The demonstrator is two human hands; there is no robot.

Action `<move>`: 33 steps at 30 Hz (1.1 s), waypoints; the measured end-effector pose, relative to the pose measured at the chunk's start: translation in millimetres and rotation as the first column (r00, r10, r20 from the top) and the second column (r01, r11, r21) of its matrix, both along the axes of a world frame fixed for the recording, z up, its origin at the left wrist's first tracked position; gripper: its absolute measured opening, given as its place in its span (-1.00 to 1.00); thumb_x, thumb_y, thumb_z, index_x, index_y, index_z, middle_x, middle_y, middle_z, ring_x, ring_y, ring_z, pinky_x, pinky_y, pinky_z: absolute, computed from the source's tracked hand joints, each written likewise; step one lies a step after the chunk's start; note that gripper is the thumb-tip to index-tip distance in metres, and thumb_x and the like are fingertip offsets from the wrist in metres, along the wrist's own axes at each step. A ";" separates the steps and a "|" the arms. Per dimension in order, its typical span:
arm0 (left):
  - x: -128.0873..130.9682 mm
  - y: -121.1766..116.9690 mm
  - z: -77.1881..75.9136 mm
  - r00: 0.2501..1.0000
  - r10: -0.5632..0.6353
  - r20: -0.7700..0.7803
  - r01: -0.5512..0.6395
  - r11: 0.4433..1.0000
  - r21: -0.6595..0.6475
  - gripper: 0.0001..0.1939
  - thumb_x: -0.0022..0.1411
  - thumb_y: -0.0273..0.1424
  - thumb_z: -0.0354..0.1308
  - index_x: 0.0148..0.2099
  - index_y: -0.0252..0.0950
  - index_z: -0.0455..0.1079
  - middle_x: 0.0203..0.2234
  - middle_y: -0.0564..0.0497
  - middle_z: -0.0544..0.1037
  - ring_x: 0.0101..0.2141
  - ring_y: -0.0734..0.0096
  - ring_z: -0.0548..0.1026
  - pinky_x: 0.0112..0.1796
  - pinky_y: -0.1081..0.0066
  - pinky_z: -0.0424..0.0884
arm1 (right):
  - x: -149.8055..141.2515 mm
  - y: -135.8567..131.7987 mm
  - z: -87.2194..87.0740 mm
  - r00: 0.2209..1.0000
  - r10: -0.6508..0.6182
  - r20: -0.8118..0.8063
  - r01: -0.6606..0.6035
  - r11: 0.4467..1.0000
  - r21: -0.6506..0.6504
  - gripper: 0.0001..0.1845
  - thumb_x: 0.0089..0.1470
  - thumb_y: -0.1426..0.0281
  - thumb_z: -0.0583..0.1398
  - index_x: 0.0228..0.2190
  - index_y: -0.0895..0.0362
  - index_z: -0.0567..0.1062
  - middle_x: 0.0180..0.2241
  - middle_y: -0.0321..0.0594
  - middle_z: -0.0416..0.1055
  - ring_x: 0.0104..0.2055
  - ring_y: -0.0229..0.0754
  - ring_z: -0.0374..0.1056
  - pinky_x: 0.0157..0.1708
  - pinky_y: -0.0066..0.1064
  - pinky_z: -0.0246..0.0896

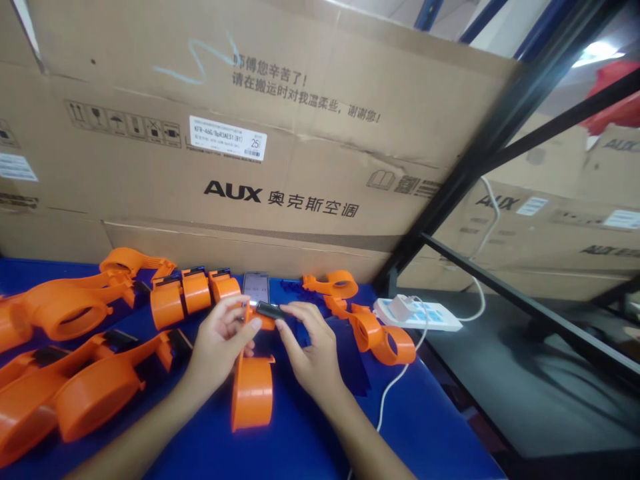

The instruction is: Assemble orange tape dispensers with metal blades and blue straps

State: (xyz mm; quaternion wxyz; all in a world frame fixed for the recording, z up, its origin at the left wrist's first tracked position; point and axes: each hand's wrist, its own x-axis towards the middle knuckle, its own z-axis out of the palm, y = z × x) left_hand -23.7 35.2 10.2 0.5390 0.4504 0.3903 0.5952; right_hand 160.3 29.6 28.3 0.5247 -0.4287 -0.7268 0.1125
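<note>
My left hand point(223, 337) is closed round the narrow upper arm of an orange plastic ring part point(254, 393), whose wide ring hangs below the fingers. A small black cylindrical piece point(270, 311) lies across the top of that arm. My right hand point(315, 347) pinches the black piece's right end between thumb and fingers. What joins the piece to the arm is partly hidden by my fingers. Just beyond my hands, a phone-like grey device point(256, 285) rests on the blue tabletop point(200, 433).
Several similar orange ring parts with black ends point(97, 393) fill the left side. More orange rings point(367, 327) lie at the right, beside a white power strip point(420, 313) with a trailing cable. Large cardboard boxes point(150, 180) and a black rack post point(480, 153) stand behind.
</note>
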 end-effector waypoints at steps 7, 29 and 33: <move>0.6 -2.3 -0.5 1.000 0.005 -0.004 -0.005 1.000 -0.016 -0.40 0.05 -0.25 0.46 0.11 -0.22 0.39 -0.25 -0.06 0.62 -0.55 0.44 0.50 -0.51 0.38 0.52 | -0.1 -0.2 -1.7 0.998 0.063 0.014 -0.063 0.998 0.002 -0.78 0.28 0.37 0.22 -0.05 0.01 0.57 -0.15 -0.13 0.54 -0.13 -0.07 0.48 -0.09 -0.18 0.44; -0.8 2.9 -6.0 0.984 0.067 0.164 -0.024 0.967 -0.254 -0.31 0.02 -0.15 0.45 0.17 -0.23 0.41 -0.61 0.17 0.44 -0.62 0.43 0.45 -0.56 0.46 0.41 | 50.2 36.9 -17.6 0.676 -0.309 0.669 0.441 0.897 -0.030 -0.62 0.12 0.40 0.24 -0.01 0.14 0.55 0.03 0.06 0.46 0.15 0.15 0.27 0.14 -0.03 0.14; -0.4 2.0 -4.4 0.984 0.073 0.160 -0.032 0.969 -0.246 -0.31 0.01 -0.14 0.45 0.17 -0.22 0.41 -0.62 0.17 0.44 -0.61 0.43 0.44 -0.55 0.47 0.41 | 50.2 36.7 -23.6 0.564 -0.336 0.754 0.518 0.855 -0.007 -0.80 0.14 0.31 0.27 -0.20 0.08 0.64 -0.01 0.05 0.47 0.14 0.19 0.23 0.10 0.03 0.08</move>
